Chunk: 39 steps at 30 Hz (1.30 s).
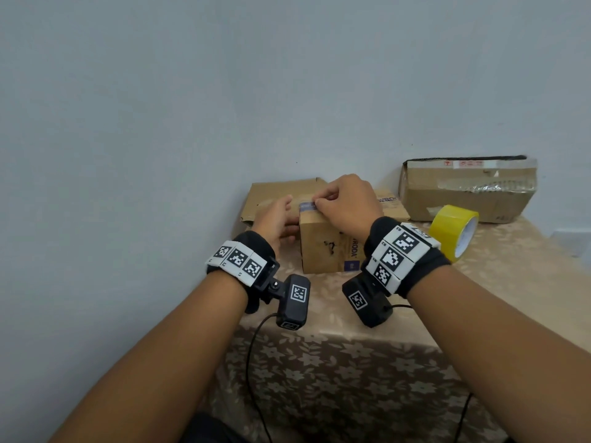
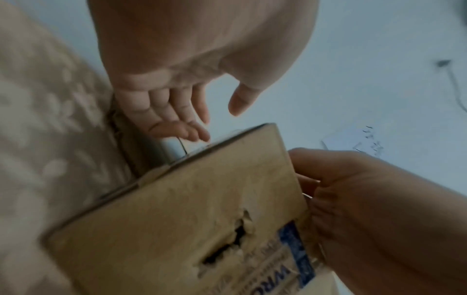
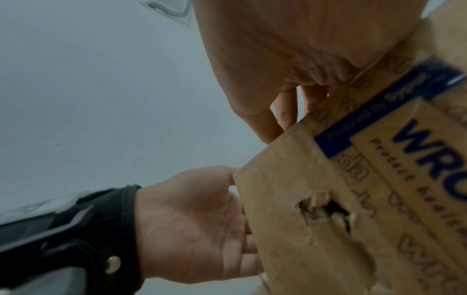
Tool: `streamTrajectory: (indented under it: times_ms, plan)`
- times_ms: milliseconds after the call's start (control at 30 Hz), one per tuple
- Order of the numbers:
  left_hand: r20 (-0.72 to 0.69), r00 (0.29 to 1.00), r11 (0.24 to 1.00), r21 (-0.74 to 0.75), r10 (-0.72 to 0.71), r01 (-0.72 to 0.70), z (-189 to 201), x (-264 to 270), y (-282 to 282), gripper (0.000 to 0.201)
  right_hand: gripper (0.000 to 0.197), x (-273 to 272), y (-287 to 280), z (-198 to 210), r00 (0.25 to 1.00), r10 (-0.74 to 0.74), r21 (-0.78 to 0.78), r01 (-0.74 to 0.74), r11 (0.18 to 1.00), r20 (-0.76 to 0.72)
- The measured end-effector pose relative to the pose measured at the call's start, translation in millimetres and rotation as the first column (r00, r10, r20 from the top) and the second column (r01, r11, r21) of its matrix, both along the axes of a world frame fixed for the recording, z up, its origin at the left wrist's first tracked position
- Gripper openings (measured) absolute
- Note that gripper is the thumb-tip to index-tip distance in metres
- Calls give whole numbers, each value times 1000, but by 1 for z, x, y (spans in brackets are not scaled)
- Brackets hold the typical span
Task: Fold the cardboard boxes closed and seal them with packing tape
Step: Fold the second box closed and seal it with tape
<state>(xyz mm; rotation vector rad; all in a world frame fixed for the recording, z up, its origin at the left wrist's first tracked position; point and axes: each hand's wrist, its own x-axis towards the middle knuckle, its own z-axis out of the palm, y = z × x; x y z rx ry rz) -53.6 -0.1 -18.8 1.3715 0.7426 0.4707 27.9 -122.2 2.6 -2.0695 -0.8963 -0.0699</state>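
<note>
While left hand [image 1: 277,219] braces, right hand [image 1: 343,204] curls.

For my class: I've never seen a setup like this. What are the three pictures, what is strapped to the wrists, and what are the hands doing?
There is no machine here: a person works with bare hands. Each wrist wears a black band with checkered markers and a small camera. The wide picture comes from a head camera; the two close-ups look along each hand.

On the flowered tablecloth stand a small cardboard box, a larger taped box near the wall, a flattened piece of cardboard and a yellow tape roll.

The left hand rests with straight fingers against the small box's left side. The right hand is on top, its fingers curled at the box's top edge; what exactly they pinch is unclear.
</note>
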Motion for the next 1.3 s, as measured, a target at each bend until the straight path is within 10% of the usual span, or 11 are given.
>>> streamTrajectory:
  times_ms: [333, 767, 1000, 1167, 1300]
  plan:
    - [316, 945, 901, 381, 83, -207, 44, 11, -11, 4, 31, 13, -43, 22, 984, 100, 461, -21, 887, -148]
    - [83, 956, 804, 564, -280, 186, 63, 57, -115, 13, 38, 56, -140, 11, 923, -188, 596, 363, 717, -336]
    - [-87, 946, 574, 776, -311, 261, 57, 88, -156, 13, 4, 74, -179, -21, 747, -248, 435, 586, 684, -617]
    - [-347, 925, 288, 879, -157, 379, 43, 107, -171, 22, 51, 86, -180, -44, 679, -204, 248, 506, 826, -706]
    - [-590, 807, 75, 803, -35, 591, 31, 119, -172, 39, 37, 78, -177, -37, 683, -94, 325, 459, 827, -724]
